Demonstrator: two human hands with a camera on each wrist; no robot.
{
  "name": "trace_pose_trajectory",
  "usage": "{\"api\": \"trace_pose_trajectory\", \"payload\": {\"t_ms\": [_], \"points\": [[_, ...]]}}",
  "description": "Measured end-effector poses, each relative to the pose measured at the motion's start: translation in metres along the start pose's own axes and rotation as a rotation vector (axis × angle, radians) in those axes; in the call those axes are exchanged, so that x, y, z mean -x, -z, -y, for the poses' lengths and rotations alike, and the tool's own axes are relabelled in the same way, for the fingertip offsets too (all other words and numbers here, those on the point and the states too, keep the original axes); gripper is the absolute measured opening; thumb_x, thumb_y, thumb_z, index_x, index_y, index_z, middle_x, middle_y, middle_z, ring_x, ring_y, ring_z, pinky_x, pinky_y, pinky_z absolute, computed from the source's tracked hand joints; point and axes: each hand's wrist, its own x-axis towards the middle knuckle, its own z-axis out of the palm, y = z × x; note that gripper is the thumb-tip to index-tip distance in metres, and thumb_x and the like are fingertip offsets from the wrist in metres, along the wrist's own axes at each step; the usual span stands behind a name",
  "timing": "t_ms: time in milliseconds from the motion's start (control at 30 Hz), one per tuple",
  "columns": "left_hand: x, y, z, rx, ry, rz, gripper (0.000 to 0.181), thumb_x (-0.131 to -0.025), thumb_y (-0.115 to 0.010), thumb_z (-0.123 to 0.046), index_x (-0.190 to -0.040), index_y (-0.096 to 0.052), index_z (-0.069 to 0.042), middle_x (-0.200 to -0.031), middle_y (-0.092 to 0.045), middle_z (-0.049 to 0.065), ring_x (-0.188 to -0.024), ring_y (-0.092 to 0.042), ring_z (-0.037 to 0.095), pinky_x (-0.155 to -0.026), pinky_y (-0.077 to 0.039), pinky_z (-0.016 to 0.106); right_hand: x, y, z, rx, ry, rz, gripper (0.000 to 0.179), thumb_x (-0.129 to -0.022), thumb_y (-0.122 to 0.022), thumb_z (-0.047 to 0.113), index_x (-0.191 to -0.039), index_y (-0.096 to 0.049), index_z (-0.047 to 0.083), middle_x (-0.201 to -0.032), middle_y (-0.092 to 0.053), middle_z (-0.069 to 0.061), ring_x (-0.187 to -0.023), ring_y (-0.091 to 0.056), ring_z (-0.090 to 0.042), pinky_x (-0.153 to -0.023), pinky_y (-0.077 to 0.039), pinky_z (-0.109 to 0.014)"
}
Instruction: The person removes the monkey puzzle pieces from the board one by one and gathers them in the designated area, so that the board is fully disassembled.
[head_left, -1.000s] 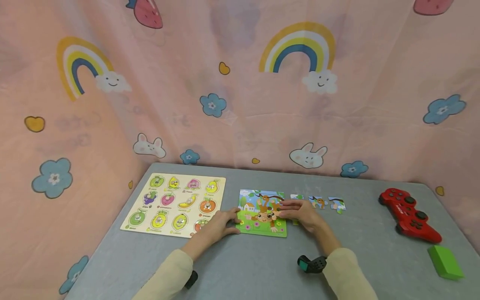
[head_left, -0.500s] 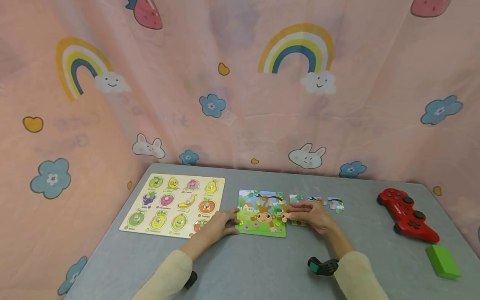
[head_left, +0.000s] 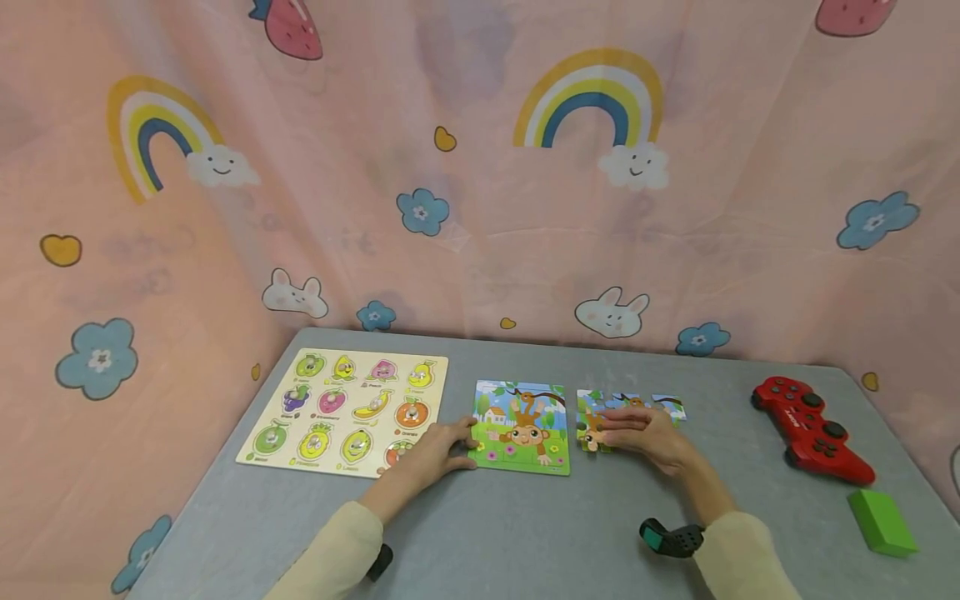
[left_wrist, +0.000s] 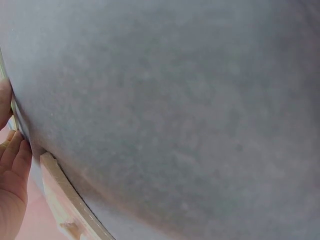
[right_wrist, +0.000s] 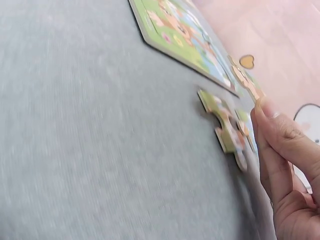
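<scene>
In the head view, a monkey picture puzzle board lies mid-table. My left hand rests at its left edge, fingertips and thumb touching the border; in the left wrist view only part of this hand shows. To the right of the board, my right hand pinches a monkey-print puzzle piece between thumb and fingers. The right wrist view shows this piece tilted, raised over the table. Below it lies another puzzle piece. More loose pieces lie behind the right hand, partly hidden by it.
A cream fruit puzzle board with knobbed pieces lies on the left. At right are a red game controller and a green block. A pink printed curtain hangs behind the grey table.
The right hand has moved rightward from over the monkey puzzle board, carrying the pinched piece to the loose pieces. The left hand has stayed at the board's left edge.
</scene>
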Motion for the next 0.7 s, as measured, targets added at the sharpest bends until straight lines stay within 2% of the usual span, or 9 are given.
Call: {"api": "trace_pose_trajectory", "payload": {"t_ms": [167,333,600,700], "points": [[0.000,0.000,0.000,0.001,-0.003,-0.001,0.023,-0.083,-0.074,-0.018,-0.101,-0.070,-0.004,-0.133,-0.055,0.017,-0.115,-0.059,0.029,-0.096,-0.048,0.039,0.005,0.009,-0.002,-0.023,-0.006,0.007,0.034,-0.086,-0.065,-0.008,-0.119,-0.062,-0.007,-0.106,-0.070,0.007,-0.095,-0.067,-0.007,-0.080,-0.055,-0.024],[0.001,0.000,0.000,0.000,0.000,0.007,0.023,-0.083,-0.074,-0.018,-0.101,-0.070,-0.004,-0.134,-0.055,0.017,-0.116,-0.059,0.029,-0.096,-0.048,0.039,0.011,0.018,-0.004,0.002,-0.021,0.003,0.034,-0.086,-0.066,-0.006,-0.119,-0.065,0.000,-0.106,-0.070,0.010,-0.097,-0.066,-0.006,-0.080,-0.055,-0.023],[0.001,0.001,-0.001,0.010,-0.002,0.003,0.023,-0.083,-0.074,-0.017,-0.101,-0.070,-0.003,-0.133,-0.056,0.017,-0.115,-0.059,0.030,-0.097,-0.047,0.039,0.021,0.038,-0.011,0.006,-0.004,0.032,0.033,-0.088,-0.063,-0.008,-0.118,-0.065,0.004,-0.109,-0.070,0.008,-0.098,-0.066,-0.008,-0.081,-0.055,-0.024],[0.001,0.001,-0.001,0.004,-0.008,-0.002,0.024,-0.083,-0.074,-0.017,-0.102,-0.070,-0.003,-0.133,-0.056,0.017,-0.115,-0.059,0.030,-0.097,-0.047,0.039,0.025,0.045,-0.011,-0.010,0.007,0.044,0.033,-0.089,-0.060,-0.009,-0.119,-0.064,0.002,-0.109,-0.070,0.007,-0.098,-0.067,-0.008,-0.082,-0.054,-0.024]]}}
